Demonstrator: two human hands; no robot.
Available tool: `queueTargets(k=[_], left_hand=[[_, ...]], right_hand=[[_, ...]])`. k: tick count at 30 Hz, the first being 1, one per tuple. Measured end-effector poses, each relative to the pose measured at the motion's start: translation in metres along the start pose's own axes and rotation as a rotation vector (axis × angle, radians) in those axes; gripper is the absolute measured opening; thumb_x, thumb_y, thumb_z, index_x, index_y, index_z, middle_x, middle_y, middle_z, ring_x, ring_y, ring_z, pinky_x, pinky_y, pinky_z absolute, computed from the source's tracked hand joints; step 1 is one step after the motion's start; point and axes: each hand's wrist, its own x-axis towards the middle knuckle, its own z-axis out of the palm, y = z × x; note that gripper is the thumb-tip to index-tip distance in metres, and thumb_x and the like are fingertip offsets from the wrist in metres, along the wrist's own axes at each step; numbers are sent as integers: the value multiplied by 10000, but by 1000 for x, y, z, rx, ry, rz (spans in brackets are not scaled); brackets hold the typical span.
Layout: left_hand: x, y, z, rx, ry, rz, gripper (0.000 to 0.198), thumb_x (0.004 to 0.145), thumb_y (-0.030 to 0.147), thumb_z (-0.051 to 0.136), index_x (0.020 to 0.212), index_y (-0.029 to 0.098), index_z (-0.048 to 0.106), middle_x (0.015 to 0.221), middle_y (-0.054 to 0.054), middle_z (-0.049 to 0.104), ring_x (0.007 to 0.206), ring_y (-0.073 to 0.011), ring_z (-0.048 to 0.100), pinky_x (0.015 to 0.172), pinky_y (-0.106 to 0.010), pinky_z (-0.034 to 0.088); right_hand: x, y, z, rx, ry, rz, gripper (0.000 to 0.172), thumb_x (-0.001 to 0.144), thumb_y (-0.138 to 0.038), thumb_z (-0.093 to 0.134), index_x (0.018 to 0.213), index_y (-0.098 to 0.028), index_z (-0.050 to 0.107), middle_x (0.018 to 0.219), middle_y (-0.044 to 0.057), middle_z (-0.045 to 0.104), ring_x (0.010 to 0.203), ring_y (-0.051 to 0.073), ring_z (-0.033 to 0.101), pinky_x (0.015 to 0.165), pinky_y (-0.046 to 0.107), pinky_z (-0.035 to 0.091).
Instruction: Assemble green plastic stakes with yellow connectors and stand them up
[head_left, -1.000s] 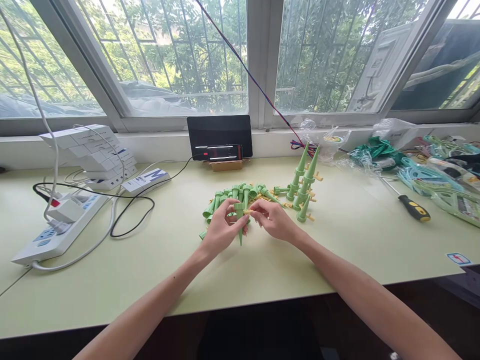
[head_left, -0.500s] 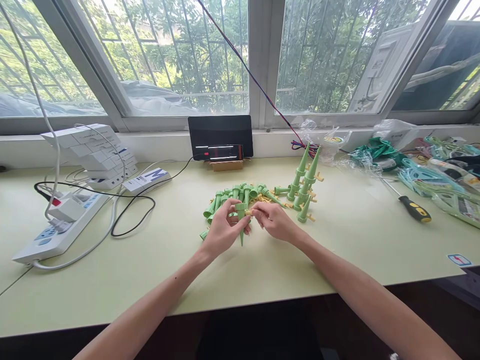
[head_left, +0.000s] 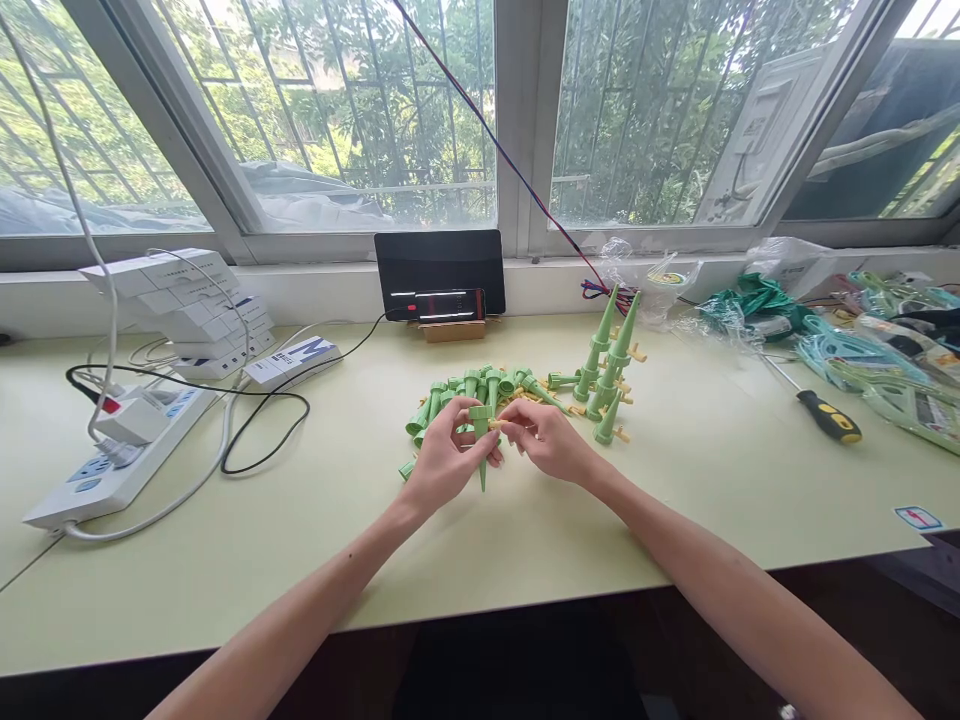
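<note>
My left hand [head_left: 444,458] grips a green plastic watering spike [head_left: 481,428], its pointed end down and its wide cap up. My right hand [head_left: 546,440] pinches a small yellow valve [head_left: 496,425] at the spike's side, just below the cap. Whether the valve is fully seated I cannot tell, since fingers cover part of it. Behind my hands lies a pile of green spikes [head_left: 435,400], with small yellow valves [head_left: 531,396] beside it. To the right stand stacked green spikes [head_left: 616,362], tips up, with yellow valves sticking out of their sides.
A screwdriver [head_left: 828,416] and plastic-wrapped packets [head_left: 919,400] lie to the right. A phone [head_left: 450,304] leans against a black tablet [head_left: 439,262] by the window. On the left are a power strip [head_left: 120,470], loose cables and stacked white boxes [head_left: 202,310].
Almost nothing differs. Both hands stay on the spike and valve, and the right fingers have shifted very slightly toward the spike.
</note>
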Motion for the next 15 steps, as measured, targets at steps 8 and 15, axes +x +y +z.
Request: queueTargets(k=[8,15], left_hand=[[0,-1,0,45,-4,-4,360,842,376,675,1067,224,438,842,27,587,621,-168,709,642,-335,604],[0,-2,-1,70,-7,-3,361,845,384,668,1072,226,437,837,27,584,635,-179,718,650,-339,603]], right_hand=[[0,2,0,-21,-13,6,129,934,-245,499,859,-178,579,700,3,582,581,120,477,564,256,393],[0,2,0,-31,-10,-1,148,935,-251,501,832,-179,579,642,-11,547,569,121,447,560,258,377]])
